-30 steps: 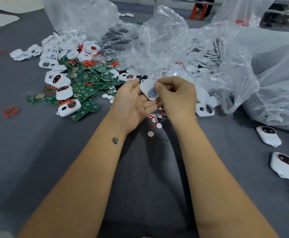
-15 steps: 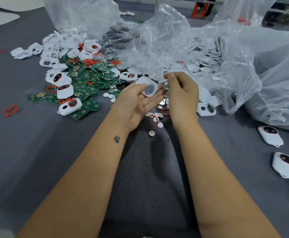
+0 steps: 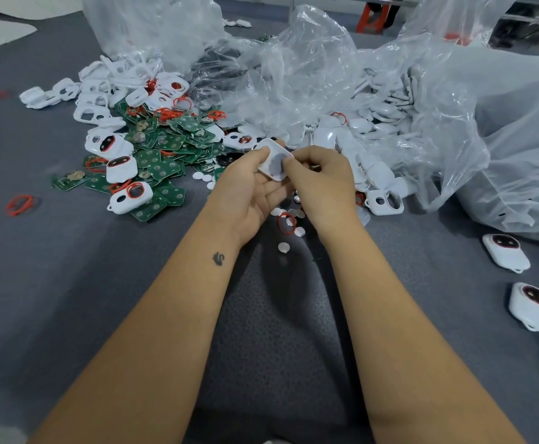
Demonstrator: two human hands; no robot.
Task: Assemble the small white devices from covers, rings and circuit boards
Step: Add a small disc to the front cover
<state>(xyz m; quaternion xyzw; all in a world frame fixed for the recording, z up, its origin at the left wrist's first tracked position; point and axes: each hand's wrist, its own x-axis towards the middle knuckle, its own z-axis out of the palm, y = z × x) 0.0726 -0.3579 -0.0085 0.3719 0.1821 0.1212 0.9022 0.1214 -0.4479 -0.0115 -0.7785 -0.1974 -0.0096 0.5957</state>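
My left hand [image 3: 249,193] holds a small white cover [image 3: 273,163] at its fingertips, hollow side up, with a grey round patch inside. My right hand [image 3: 322,184] has its fingers curled, and their tips touch the cover's right edge; what they pinch, if anything, is hidden. A pile of green circuit boards [image 3: 165,149], white covers [image 3: 101,100] and red rings [image 3: 20,205] lies to the left on the grey cloth. Below my hands lie small white discs [image 3: 283,247] and one red ring [image 3: 285,224].
Crumpled clear plastic bags [image 3: 293,75] with more white covers spread across the back and right. Assembled white devices [image 3: 505,253] with red-rimmed windows lie at the right edge. An open white cover [image 3: 385,203] rests right of my right hand.
My right hand had lifted away from the cover half a second ago and has come back down onto it. My left hand tilted the cover slightly.
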